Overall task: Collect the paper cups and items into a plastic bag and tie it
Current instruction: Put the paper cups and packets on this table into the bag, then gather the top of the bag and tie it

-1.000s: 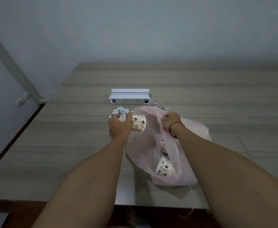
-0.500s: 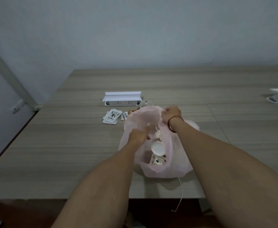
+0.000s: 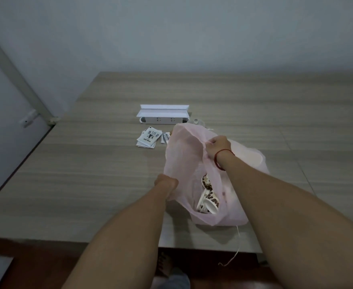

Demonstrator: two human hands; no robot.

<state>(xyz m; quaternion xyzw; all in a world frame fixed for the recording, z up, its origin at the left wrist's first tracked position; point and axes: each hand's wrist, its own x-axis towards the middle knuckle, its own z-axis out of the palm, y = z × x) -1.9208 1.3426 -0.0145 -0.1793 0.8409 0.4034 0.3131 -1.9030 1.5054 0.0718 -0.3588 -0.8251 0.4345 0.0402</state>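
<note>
A pale pink plastic bag [image 3: 184, 155] lies open on the wooden table [image 3: 87, 174]. Inside it I see brown-patterned paper cups [image 3: 210, 198] lying on their sides. My right hand [image 3: 218, 146], with a red band at the wrist, pinches the far rim of the bag and holds it up. My left hand [image 3: 166, 184] grips the near left edge of the bag. White printed sachets [image 3: 148, 138] and small stick packets [image 3: 164, 138] lie on the table to the left of the bag.
A white power strip with an open lid [image 3: 164, 115] sits beyond the sachets. A small clear object [image 3: 198, 122] peeks out behind the bag. A thin string [image 3: 236, 247] hangs over the table's near edge. A wall runs behind the table.
My left hand carried a paper cup from beside the sachets into the bag, let it go, then drew back to grip the bag's left edge. My right hand kept holding the rim.
</note>
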